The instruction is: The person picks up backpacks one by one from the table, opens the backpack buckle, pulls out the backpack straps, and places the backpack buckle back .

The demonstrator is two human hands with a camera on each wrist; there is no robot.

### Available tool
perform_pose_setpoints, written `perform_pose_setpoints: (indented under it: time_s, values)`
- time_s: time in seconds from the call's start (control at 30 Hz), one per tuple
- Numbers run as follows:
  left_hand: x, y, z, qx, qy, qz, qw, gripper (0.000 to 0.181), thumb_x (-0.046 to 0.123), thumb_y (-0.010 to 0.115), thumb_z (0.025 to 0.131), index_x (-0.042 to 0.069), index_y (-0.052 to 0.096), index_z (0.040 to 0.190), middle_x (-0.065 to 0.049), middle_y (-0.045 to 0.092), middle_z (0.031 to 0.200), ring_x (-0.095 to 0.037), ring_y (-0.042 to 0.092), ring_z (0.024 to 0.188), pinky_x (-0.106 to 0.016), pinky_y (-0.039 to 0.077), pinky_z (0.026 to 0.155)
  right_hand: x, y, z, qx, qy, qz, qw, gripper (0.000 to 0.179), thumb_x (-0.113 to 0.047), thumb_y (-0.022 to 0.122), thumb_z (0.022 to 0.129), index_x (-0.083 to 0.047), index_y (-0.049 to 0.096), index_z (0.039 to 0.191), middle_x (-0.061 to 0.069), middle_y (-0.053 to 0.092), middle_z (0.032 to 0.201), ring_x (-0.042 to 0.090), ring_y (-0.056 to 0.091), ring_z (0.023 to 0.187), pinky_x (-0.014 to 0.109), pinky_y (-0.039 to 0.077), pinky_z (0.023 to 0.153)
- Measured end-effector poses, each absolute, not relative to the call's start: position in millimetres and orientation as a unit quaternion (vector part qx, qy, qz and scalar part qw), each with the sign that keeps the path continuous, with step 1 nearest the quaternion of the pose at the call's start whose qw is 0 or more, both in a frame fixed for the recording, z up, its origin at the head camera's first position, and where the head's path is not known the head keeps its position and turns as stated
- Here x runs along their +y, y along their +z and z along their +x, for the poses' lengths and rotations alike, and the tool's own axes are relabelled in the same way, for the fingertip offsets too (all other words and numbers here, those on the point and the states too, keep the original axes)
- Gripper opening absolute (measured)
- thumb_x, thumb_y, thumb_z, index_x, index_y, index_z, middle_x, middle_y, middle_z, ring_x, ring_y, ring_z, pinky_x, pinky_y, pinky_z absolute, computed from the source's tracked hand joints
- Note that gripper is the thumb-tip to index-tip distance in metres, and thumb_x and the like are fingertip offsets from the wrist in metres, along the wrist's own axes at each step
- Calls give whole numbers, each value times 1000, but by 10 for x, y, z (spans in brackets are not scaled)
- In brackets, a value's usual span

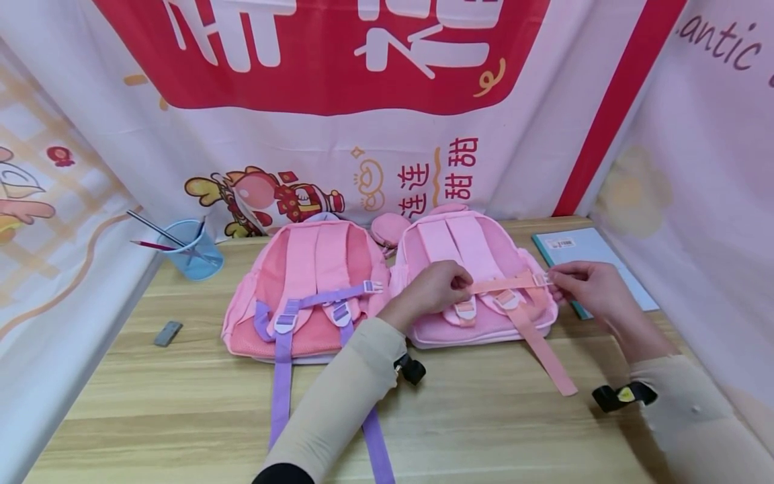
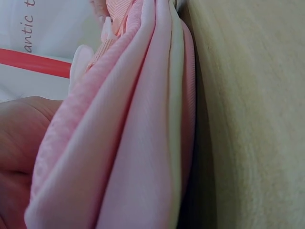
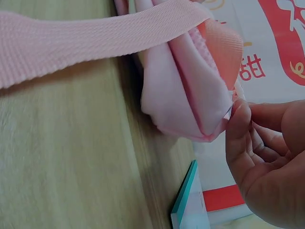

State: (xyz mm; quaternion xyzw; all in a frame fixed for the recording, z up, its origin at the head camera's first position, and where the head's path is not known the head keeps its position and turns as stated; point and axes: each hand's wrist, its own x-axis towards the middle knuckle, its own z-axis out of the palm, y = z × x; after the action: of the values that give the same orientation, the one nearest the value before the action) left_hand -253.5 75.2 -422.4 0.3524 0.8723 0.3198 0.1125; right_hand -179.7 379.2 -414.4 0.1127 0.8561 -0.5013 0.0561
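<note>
On the right of the table lies a pink backpack (image 1: 484,329), its straps facing up. My left hand (image 1: 437,288) pinches one end of an orange strap (image 1: 508,285) that is stretched across the backpack. At the strap's other end, my right hand (image 1: 589,289) pinches a white plastic buckle (image 1: 540,279) between thumb and fingers. A loose orange strap tail (image 1: 547,356) hangs over the front edge onto the table. In the left wrist view the backpack's side (image 2: 138,124) covers much of my left hand (image 2: 24,152). My right hand (image 3: 267,157) shows beside the bag in the right wrist view.
A second pink backpack (image 1: 254,329) with purple straps (image 1: 282,383) lies to the left. Farther left stand a blue pen cup (image 1: 202,262) and a grey eraser-like block (image 1: 168,333). A light blue book (image 1: 595,259) lies at the right; a round pink pouch (image 1: 389,228) sits behind.
</note>
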Motion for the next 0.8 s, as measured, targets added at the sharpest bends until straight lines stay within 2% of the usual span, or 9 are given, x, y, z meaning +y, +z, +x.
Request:
perform_pose_setpoints:
  time_s: [0.13, 0.23, 0.6, 0.8]
  values:
    - [754, -4221, -2530, 874, 315, 354, 112, 24, 12, 80, 98, 4, 79, 121, -10, 79, 110, -19, 71, 103, -26, 55, 97, 3798, -4165, -1803, 882, -453, 112, 68, 47, -27, 64, 111, 6, 61, 144, 10, 75, 110, 12, 70, 81, 28, 65, 77]
    - [759, -4231, -2531, 875, 313, 352, 113, 24, 12, 79, 98, 4, 79, 121, -9, 80, 111, -19, 72, 103, -25, 55, 98, 3803, -4179, -1811, 895, -427, 107, 72, 47, -30, 63, 111, 5, 63, 142, 14, 74, 111, 16, 68, 83, 29, 64, 75]
    - [742, -4269, -2546, 867, 335, 345, 125, 22, 12, 79, 98, 4, 80, 119, -10, 80, 110, -17, 72, 101, -22, 55, 94, 3778, -4201, -1818, 906, -401, 106, 83, 46, -29, 65, 110, 6, 63, 139, 12, 73, 105, 19, 66, 85, 28, 61, 71]
    - [729, -4269, -2547, 865, 342, 343, 130, 22, 12, 80, 98, 4, 80, 119, -10, 81, 109, -16, 71, 100, -21, 54, 92, 3773, -4223, -1818, 905, -403, 104, 83, 45, -27, 63, 111, 8, 62, 139, 10, 73, 100, 15, 64, 81, 28, 59, 68]
